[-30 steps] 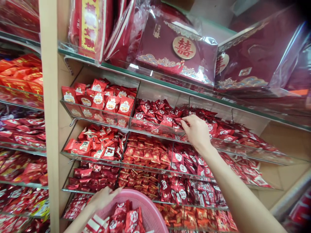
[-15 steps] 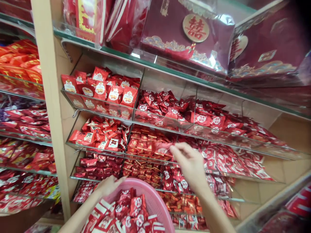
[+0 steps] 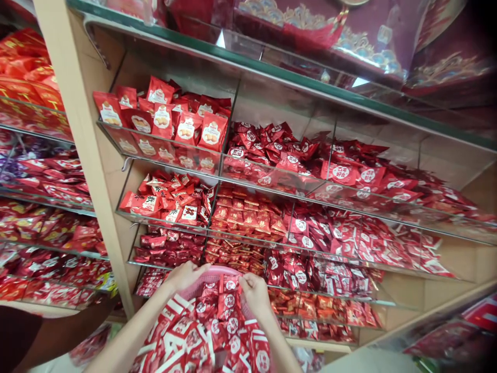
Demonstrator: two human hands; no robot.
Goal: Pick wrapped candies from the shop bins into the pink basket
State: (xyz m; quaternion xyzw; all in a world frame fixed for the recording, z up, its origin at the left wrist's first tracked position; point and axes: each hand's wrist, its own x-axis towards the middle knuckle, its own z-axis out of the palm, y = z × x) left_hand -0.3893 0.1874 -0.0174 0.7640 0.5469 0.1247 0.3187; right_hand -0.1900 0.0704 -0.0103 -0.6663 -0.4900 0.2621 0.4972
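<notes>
A pink plastic basket [image 3: 230, 270] is at the lower middle, heaped with small red and white snack packets [image 3: 194, 339]. My left hand [image 3: 188, 275] is closed on its far left rim, with the thumb side towards the shelves. Over the basket's right side, the fingers of my right hand [image 3: 253, 294] are pinched at the edge of a red packet [image 3: 230, 284] with a round white label. More packets of the same look lie right beneath it. The near side of the basket falls outside the view.
Ahead, glass-fronted shelf bins [image 3: 264, 176] hold many red packets, divided by clear panels. A glass shelf [image 3: 272, 67] with maroon gift bags [image 3: 310, 31] juts out above. A wooden post [image 3: 81, 155] stands left. Another person's dark sleeve [image 3: 19, 331] shows at lower left.
My right hand has come down and left from the shelf bins to the basket, with a red packet in its fingers. The left hand stays on the rim. The view has tilted down.
</notes>
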